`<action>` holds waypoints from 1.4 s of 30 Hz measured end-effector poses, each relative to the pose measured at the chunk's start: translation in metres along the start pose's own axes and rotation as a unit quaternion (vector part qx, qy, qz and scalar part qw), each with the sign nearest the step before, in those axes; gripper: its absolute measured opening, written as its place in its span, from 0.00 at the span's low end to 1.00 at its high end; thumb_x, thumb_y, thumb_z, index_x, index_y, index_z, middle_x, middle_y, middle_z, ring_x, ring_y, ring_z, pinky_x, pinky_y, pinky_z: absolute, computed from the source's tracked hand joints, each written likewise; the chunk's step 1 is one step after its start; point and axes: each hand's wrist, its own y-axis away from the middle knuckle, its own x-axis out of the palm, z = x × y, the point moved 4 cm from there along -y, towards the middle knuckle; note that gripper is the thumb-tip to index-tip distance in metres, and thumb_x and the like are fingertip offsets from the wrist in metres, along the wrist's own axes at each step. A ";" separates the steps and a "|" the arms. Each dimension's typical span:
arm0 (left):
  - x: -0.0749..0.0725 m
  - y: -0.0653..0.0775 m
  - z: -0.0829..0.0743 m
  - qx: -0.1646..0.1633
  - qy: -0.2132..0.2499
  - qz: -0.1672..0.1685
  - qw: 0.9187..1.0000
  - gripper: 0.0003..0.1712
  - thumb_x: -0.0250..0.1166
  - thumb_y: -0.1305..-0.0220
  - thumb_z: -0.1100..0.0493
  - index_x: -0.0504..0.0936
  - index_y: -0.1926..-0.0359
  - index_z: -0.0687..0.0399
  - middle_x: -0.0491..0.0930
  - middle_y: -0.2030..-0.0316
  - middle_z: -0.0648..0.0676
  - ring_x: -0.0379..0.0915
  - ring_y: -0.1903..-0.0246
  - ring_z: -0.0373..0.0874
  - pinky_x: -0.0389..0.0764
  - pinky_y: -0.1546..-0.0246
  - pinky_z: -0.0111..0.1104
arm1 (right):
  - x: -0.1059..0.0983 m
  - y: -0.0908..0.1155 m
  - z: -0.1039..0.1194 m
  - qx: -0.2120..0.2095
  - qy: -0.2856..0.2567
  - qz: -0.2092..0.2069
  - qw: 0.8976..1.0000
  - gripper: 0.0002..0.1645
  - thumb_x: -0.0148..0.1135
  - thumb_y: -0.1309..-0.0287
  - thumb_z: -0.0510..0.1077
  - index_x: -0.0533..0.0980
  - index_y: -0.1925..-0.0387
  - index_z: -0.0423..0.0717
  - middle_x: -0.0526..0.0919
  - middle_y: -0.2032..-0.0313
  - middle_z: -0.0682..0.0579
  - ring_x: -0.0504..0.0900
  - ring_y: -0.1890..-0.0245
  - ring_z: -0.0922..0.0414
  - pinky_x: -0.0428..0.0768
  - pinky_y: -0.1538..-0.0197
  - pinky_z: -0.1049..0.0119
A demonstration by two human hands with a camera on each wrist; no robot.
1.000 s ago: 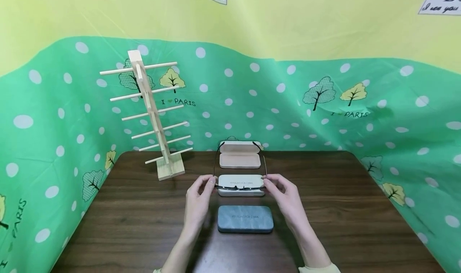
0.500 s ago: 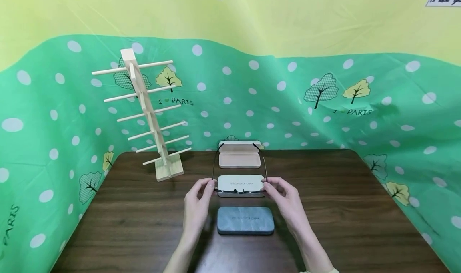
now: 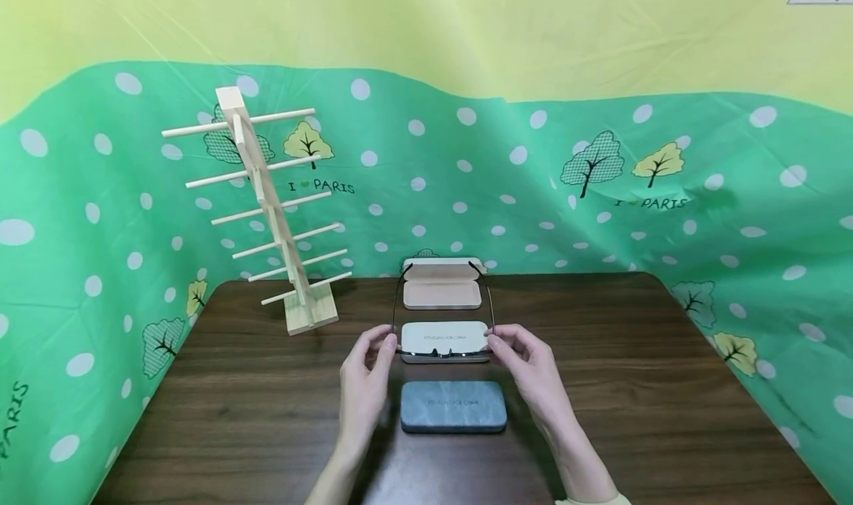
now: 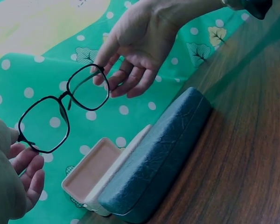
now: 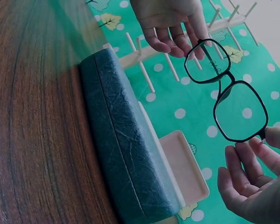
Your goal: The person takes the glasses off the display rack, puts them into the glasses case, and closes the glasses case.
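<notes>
Black-framed glasses (image 3: 436, 354) are held up off the wooden table (image 3: 666, 401), temples unfolded and pointing far. Left hand (image 3: 365, 372) pinches the left hinge corner, right hand (image 3: 529, 368) the right one; other fingers loosely bent.

Progress, my read: picking up and unfolding done; setting down not done. Far case (image 3: 443, 295) open, white case (image 3: 444, 336) in the middle and blue case (image 3: 453, 407) nearest both closed, neither hand on them. Wooden rack (image 3: 275, 215) at far left, untouched. Where the glasses belong: can't tell.

Hard to see: contents of the closed cases hidden; case lettering mostly too small to read; forearms cut off at near edge; white case largely behind the blue one in wrist views; glasses' exact height unclear from head view.
</notes>
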 end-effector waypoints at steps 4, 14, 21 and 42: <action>0.001 0.001 0.000 0.020 -0.006 -0.004 1.000 0.15 0.66 0.28 0.56 0.85 0.43 0.47 0.88 0.65 0.56 0.79 0.67 0.35 0.78 0.61 0.26 | 0.000 -0.001 0.001 0.005 -0.003 -0.005 1.000 0.15 0.62 0.28 0.41 0.79 0.48 0.33 0.84 0.57 0.58 0.87 0.57 0.57 0.86 0.50 0.69; 0.002 0.001 -0.003 0.054 -0.012 0.007 0.998 0.22 0.64 0.27 0.56 0.80 0.34 0.44 0.88 0.64 0.54 0.80 0.67 0.38 0.78 0.64 0.26 | -0.001 -0.002 0.004 0.004 -0.003 -0.017 1.000 0.11 0.61 0.28 0.41 0.79 0.52 0.35 0.84 0.60 0.52 0.85 0.60 0.60 0.86 0.51 0.68; 0.002 0.000 -0.007 0.036 -0.013 0.031 0.999 0.27 0.67 0.28 0.55 0.76 0.31 0.33 0.87 0.65 0.53 0.79 0.67 0.38 0.78 0.61 0.26 | -0.003 -0.002 0.007 0.005 -0.005 -0.026 1.000 0.14 0.60 0.27 0.43 0.78 0.52 0.34 0.84 0.62 0.51 0.84 0.60 0.61 0.86 0.52 0.68; 0.005 -0.001 -0.003 0.028 -0.006 0.074 0.997 0.27 0.64 0.26 0.56 0.75 0.29 0.40 0.86 0.61 0.50 0.77 0.56 0.35 0.77 0.49 0.27 | -0.006 0.000 0.010 0.003 -0.002 -0.034 0.999 0.11 0.61 0.27 0.43 0.78 0.53 0.38 0.85 0.58 0.43 0.83 0.59 0.61 0.85 0.52 0.69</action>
